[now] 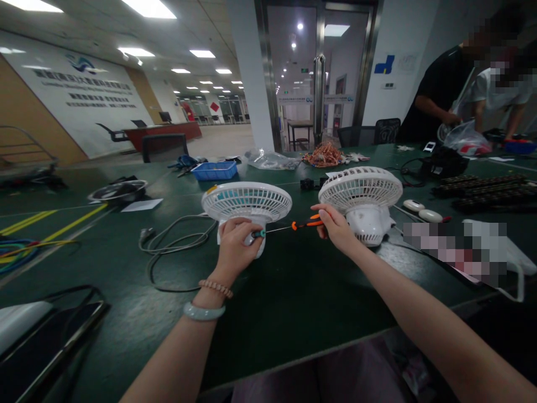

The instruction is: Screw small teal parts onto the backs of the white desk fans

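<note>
Two white table fans lie face up on the dark green table (293, 302). My left hand (235, 246) is closed around the base of the left fan (246, 202), with a small teal-tipped part showing at its fingers. My right hand (335, 226) is closed on the orange handle of a screwdriver (302, 224), whose thin shaft runs left toward my left hand's fingers. The right fan (361, 193) stands just behind my right hand. A grey power cord (176, 238) curls away to the left of the left fan.
A blue tray (215, 170), a pile of copper wire (325, 155) and clear plastic bags sit at the back. Dark keyboards (482, 187) and two white oval parts (423, 210) lie to the right. Two other people work at the far right corner. Chairs stand behind the table.
</note>
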A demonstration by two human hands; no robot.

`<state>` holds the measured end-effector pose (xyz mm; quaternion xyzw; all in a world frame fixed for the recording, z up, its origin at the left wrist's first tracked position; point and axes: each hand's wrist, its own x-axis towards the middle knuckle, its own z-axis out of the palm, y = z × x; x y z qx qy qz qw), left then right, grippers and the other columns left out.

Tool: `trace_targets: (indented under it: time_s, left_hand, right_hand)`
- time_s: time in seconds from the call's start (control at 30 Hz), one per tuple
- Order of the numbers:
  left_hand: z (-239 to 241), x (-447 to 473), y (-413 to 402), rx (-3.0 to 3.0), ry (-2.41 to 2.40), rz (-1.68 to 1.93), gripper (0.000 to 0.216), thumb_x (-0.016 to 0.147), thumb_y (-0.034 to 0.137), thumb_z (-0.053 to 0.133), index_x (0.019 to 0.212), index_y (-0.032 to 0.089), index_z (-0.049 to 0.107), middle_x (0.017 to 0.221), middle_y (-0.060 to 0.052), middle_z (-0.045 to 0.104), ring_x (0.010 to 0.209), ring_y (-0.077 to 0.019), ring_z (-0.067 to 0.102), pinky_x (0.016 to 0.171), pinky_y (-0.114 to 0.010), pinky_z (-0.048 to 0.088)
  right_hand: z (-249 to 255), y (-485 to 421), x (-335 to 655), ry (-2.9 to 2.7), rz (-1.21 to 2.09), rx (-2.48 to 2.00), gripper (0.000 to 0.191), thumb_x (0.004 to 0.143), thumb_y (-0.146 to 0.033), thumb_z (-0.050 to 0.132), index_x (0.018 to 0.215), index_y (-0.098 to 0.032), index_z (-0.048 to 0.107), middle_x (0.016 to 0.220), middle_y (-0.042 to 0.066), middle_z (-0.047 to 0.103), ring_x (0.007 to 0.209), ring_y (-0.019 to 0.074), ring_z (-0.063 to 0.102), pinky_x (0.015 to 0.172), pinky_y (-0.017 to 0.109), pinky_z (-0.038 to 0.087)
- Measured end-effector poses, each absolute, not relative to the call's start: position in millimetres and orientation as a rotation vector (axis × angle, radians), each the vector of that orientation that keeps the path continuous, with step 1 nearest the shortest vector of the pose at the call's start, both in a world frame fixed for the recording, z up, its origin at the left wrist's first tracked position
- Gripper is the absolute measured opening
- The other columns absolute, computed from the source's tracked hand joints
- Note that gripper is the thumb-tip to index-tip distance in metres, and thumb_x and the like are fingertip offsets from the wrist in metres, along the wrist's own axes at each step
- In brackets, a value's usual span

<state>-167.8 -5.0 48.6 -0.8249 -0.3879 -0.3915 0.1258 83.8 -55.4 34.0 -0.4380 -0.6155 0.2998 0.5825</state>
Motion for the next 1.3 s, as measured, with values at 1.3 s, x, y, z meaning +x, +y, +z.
trace_targets:
  time_s: [1.3]
  left_hand:
    - [48.4,-170.0,-3.0,-2.412,-1.119,-1.131,0.017,0.065,0.021,0.061,0.082,0.022,0.063,0.084,-0.003,0.063,0.092,-0.0219,0.053,0.086,-0.039,0.034]
  right_hand:
    - [37.4,-56.0,87.6,-1.439,0.821,-0.957,0.029,0.079,-0.026,0.038,0.105,-0.021,0.05,0.067,-0.003,0.048,0.056,0.0104,0.048,0.052,0.025,0.04]
